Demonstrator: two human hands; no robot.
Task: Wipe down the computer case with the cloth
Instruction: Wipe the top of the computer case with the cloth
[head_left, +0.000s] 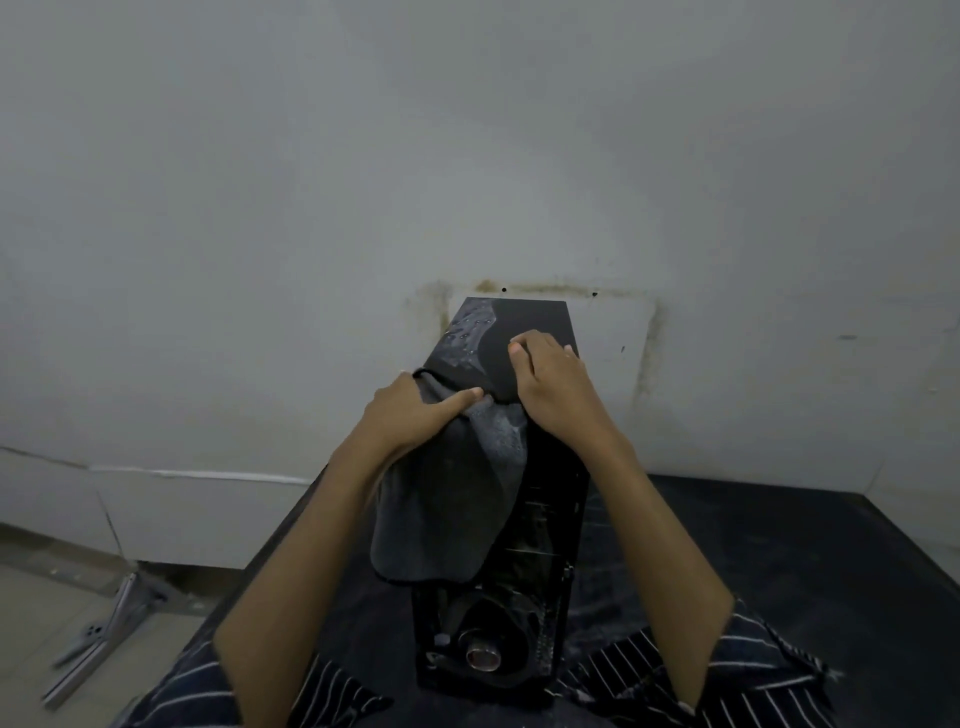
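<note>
A black computer case (535, 317) stands upright on a dark table, its top panel running away from me toward the wall. Water drops cover the panel's far left part. A dark grey cloth (447, 509) is draped over the near part of the top and hangs down the left side. My left hand (415, 415) grips the cloth at the case's left edge, thumb laid along the fold. My right hand (556, 389) lies on the cloth on top of the case, with its fingers curled onto the fabric's far edge. The case's near end shows a fan and open framework.
The dark table (779, 561) extends to the right of the case. A stained white wall (467, 156) rises directly behind. On the floor at lower left lies a metal frame (109, 618). My striped sleeves fill the bottom edge.
</note>
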